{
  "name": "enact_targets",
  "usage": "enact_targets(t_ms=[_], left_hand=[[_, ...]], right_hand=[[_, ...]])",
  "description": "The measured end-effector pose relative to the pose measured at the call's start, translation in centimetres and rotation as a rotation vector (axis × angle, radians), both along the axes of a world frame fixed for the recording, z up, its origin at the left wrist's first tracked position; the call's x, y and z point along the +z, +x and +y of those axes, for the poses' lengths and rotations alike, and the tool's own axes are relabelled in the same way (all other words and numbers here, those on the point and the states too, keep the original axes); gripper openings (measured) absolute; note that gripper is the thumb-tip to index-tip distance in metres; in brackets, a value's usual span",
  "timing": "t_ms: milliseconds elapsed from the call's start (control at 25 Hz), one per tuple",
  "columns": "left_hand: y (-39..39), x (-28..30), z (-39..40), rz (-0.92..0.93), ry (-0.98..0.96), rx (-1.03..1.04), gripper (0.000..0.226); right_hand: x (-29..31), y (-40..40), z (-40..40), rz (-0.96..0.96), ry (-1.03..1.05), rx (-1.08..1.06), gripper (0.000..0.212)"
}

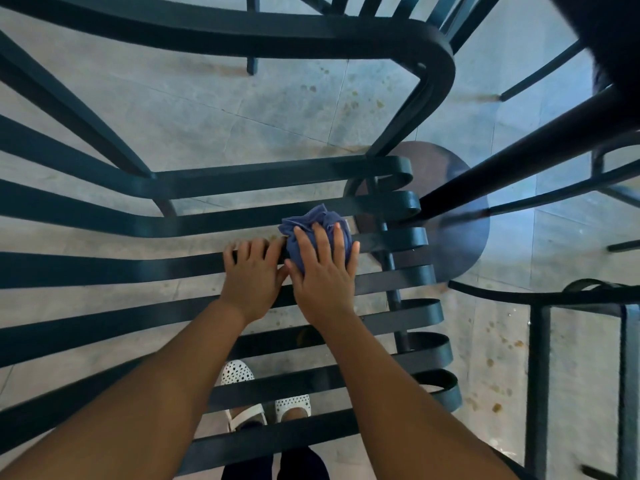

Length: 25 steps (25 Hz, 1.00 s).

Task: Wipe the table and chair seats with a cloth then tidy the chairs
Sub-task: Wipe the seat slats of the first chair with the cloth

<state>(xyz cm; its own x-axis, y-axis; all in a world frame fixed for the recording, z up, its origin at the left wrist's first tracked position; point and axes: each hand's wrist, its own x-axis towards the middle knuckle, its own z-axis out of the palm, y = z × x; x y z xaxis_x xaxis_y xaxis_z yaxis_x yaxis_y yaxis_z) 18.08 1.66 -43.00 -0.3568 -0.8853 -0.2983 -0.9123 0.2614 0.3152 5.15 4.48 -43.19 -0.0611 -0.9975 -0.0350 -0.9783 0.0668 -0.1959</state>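
Cloth [313, 225]: blue, bunched into a wad, lying on the chair seat [104, 268] near the seat's curled right-hand slat ends.
Chair seat: dark metal slats running left to right with gaps between them; the floor [207, 109] shows through the gaps.
Right hand [322, 268]: on top of the cloth, fingers spread and curved over the wad, pressing it onto the slats; the far part of the cloth sticks out beyond the fingertips.
Left hand [251, 270]: just beside the right hand, touching it; fingers curled over one slat, gripping it.
Armrest [346, 32]: dark curved bar at the far side of the seat, bending down at its right end.
Floor: pale tiles with scattered brown spots.
Feet: two white perforated shoes [239, 374] visible through the slats, below the forearms.
Round base [460, 237]: dark disc on the floor, right of the seat, a dark pole rising from it.
Second chair [540, 358]: dark metal frame at the lower right, only partly in view.
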Motion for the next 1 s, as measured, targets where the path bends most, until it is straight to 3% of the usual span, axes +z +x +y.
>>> enact_targets(t_ms=[200,600,840,1000], left_hand=[[0.1,-0.1,-0.1,-0.029,0.029,0.028,0.070],[0.2,-0.6,0.0,-0.017,-0.016,0.015,0.060],[0.1,-0.6,-0.1,-0.029,0.002,0.015,0.068],[0.3,0.0,-0.1,-0.003,0.045,0.025,0.071]], right_hand=[[0.3,-4.2,0.0,0.036,0.015,-0.040,0.052],[1.7,-9.8,-0.6,0.040,0.120,-0.186,0.057],[2.4,-11.6,-1.0,-0.090,0.124,-0.314,0.052],[2.6,-10.4,-1.2,-0.115,0.124,-0.537,0.052]])
